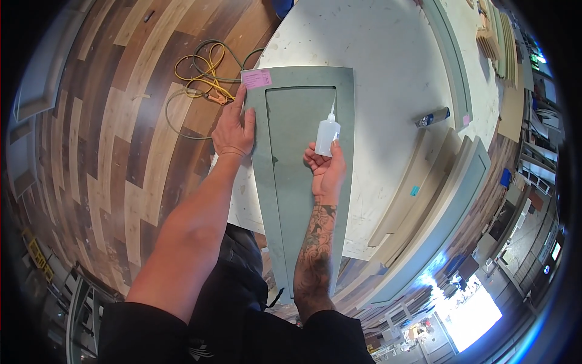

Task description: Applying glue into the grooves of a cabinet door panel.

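Since the white squeeze bottle (328, 138) has its nozzle (331, 116) aimed at the far right inside corner of the green panel (300, 130), I'd call this mid-job, honestly. There's a thin pale line running from the nozzle up to that corner, but I can't tell if it's a long tip or a bead of stuff. The left and far inner seams just look dark to me, so my guess is those are still to do, if they're getting any. Can't swear to it.

Right hand (326, 173) has the bottle wrapped in thumb and fingers, over the right side of the panel. Left hand (233, 130) isn't clamped on anything: fingers stretched along the panel's left edge, thumb by the face, just near of the pink label (257, 79).

Edge-wise, the panel lies on the white table (388, 91), its near end past the tabletop and its far left corner over the side. Left is tight, with coiled cords (209, 73) on the floor beyond. Right has way more room before the dark tube (433, 117) and the boards (418, 188).
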A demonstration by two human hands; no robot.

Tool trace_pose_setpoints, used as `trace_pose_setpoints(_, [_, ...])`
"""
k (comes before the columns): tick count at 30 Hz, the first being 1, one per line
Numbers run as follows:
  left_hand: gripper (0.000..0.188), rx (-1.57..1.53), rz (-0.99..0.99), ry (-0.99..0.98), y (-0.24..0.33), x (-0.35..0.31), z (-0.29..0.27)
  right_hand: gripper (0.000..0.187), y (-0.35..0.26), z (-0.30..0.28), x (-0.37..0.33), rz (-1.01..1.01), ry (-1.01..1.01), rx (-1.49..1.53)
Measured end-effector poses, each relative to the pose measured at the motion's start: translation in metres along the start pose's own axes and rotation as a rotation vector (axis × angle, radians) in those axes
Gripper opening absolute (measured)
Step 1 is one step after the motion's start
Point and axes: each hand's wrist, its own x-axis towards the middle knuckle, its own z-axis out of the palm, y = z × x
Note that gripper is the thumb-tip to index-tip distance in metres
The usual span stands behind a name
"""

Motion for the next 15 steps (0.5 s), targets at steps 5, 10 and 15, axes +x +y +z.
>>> trace_pose_setpoints(5, [0.061, 0.014, -0.011, 0.003, -0.001, 0.001, 0.0, 0.05, 0.004, 0.007, -0.001, -0.06, 0.077, -0.015])
trace_pose_setpoints(10, [0.061, 0.006, -0.011, 0.005, 0.002, 0.001, 0.0, 0.047, 0.002, 0.012, -0.001, -0.075, 0.116, -0.064])
trace_pose_setpoints(15, [0.062, 0.025, -0.035, -0.022, 0.002, 0.0, -0.002, 0.045, 0.005, 0.016, -0.005, -0.089, 0.156, -0.086])
